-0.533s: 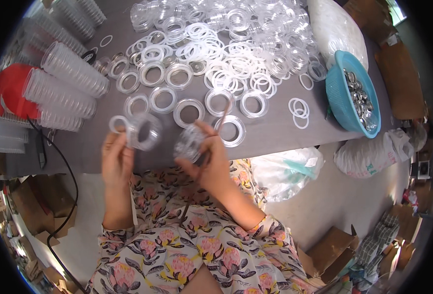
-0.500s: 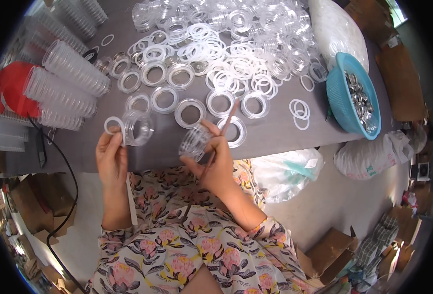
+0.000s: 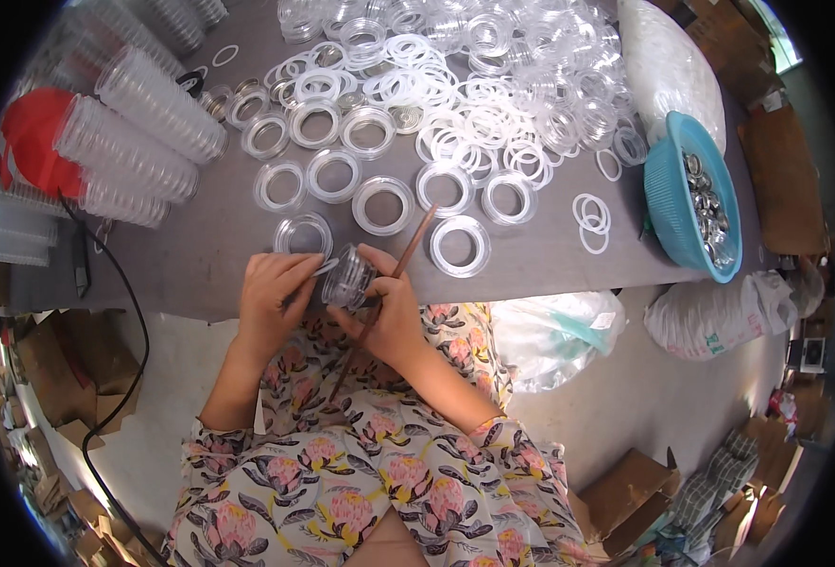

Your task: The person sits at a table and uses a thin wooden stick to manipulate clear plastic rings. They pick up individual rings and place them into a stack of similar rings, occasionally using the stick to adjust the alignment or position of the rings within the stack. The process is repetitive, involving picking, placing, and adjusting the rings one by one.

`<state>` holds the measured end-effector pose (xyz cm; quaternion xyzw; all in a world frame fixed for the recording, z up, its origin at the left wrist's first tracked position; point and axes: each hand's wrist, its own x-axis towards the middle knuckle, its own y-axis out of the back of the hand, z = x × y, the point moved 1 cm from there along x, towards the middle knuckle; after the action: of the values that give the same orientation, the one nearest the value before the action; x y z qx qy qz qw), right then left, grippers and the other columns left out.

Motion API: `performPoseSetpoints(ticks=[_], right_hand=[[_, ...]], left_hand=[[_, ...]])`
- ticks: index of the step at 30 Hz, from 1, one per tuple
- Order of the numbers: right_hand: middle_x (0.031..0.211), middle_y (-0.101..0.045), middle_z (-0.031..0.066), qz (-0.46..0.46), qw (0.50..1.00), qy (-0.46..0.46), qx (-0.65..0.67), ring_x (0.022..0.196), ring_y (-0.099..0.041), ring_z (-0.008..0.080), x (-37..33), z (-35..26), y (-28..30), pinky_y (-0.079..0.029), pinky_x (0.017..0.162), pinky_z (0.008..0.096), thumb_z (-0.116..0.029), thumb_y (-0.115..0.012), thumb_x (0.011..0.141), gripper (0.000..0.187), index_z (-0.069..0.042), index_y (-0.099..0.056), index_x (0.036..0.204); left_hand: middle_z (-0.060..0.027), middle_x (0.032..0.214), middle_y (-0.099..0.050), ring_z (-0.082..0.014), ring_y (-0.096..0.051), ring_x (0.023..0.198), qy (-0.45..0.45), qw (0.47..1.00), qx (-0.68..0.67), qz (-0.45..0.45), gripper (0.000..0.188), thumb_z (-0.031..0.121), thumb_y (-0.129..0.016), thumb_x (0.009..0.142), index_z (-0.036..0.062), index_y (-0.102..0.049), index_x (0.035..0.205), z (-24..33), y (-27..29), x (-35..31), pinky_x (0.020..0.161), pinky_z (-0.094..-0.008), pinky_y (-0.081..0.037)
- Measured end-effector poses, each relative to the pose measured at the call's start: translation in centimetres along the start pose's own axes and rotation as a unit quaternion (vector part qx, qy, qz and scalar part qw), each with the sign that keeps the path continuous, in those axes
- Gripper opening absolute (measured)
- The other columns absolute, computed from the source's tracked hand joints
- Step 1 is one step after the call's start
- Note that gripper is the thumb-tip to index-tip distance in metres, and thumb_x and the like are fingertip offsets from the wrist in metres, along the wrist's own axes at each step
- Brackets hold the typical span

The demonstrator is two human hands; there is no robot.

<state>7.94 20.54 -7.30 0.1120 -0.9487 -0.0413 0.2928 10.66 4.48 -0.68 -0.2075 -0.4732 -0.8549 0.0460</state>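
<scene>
My right hand (image 3: 384,317) is closed around a clear round plastic case (image 3: 349,277), tilted up on its edge. A slim brown stick (image 3: 408,253) lies through the same hand, its tip pointing up and away. Pinched in my left hand (image 3: 277,298) is a thin white ring (image 3: 327,266), seen nearly edge-on against the left side of the case; whether they touch I cannot tell. A clear round piece (image 3: 302,235) rests on the table just beyond my left fingers. More thick-rimmed clear round pieces (image 3: 382,206) lie spread out past my hands.
Loose white rings (image 3: 493,128) are heaped mid-table, before a pile of clear round parts (image 3: 493,38). A blue basket (image 3: 668,203) of shiny metal pieces stands right. Stacked clear cups (image 3: 129,151) and a red round object (image 3: 44,142) stand left, near a black cable (image 3: 129,302).
My left hand has moved right with the white ring, up to the case. My right hand has shifted slightly left, still with the case and stick. The whole view has shifted a little.
</scene>
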Motion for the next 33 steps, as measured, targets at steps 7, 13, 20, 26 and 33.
performPoseSetpoints(ticks=[7,13,20,26,33], right_hand=[[0.125,-0.049,0.0219,0.003,0.983,0.03,-0.179,0.109,-0.049,0.0396,0.5,-1.5,1.7,-0.037,0.089,0.0466,-0.01,-0.078,0.063,0.046,-0.006,-0.04,0.088],[0.124,-0.049,0.0214,0.032,0.992,0.007,-0.119,0.108,-0.05,0.0382,-0.1,-0.4,1.7,-0.037,0.088,0.0437,-0.011,-0.079,0.061,0.048,-0.007,-0.039,0.087],[0.124,-0.049,0.0217,0.031,0.99,0.026,-0.134,0.108,-0.051,0.037,-0.3,-0.1,1.8,-0.037,0.087,0.0422,-0.012,-0.08,0.061,0.05,-0.008,-0.038,0.088],[0.123,-0.05,0.0222,0.033,0.989,0.027,-0.144,0.107,-0.051,0.0365,0.0,-0.3,1.8,-0.037,0.087,0.0411,-0.012,-0.08,0.061,0.05,-0.008,-0.038,0.087],[0.122,-0.051,0.0223,0.033,0.989,0.022,-0.145,0.105,-0.052,0.0362,0.1,-0.4,1.7,-0.037,0.086,0.0408,-0.013,-0.08,0.062,0.049,-0.008,-0.037,0.087]], left_hand=[[-0.0022,0.078,-0.05,-0.0126,-0.047,0.07,0.18,0.969,-0.154,0.071,0.025,0.002,-0.061,0.08,0.0033,-0.065,0.105,-1.2,0.4,0.7,0.064,-0.0227,-0.036],[0.0007,0.07,-0.046,-0.0077,-0.04,0.062,0.234,0.963,-0.129,0.04,0.022,0.008,-0.06,0.084,0.0009,-0.065,0.104,-2.6,0.4,2.3,0.057,-0.0214,-0.034],[0.0006,0.075,-0.055,-0.006,-0.046,0.065,0.338,0.862,-0.372,0.062,0.022,0.013,-0.056,0.089,-0.0048,-0.064,0.1,-4.5,-0.1,1.7,0.061,-0.0207,-0.038],[-0.0012,0.082,-0.058,-0.0121,-0.052,0.074,0.19,0.953,-0.199,0.126,0.016,0.008,-0.061,0.083,0.002,-0.065,0.097,-3.8,0.0,2.0,0.066,-0.0241,-0.039],[-0.0025,0.086,-0.061,-0.0226,-0.055,0.079,-0.058,0.992,0.07,0.086,0.024,0.003,-0.07,0.068,0.0099,-0.067,0.091,-2.0,-0.5,1.4,0.072,-0.033,-0.039]])
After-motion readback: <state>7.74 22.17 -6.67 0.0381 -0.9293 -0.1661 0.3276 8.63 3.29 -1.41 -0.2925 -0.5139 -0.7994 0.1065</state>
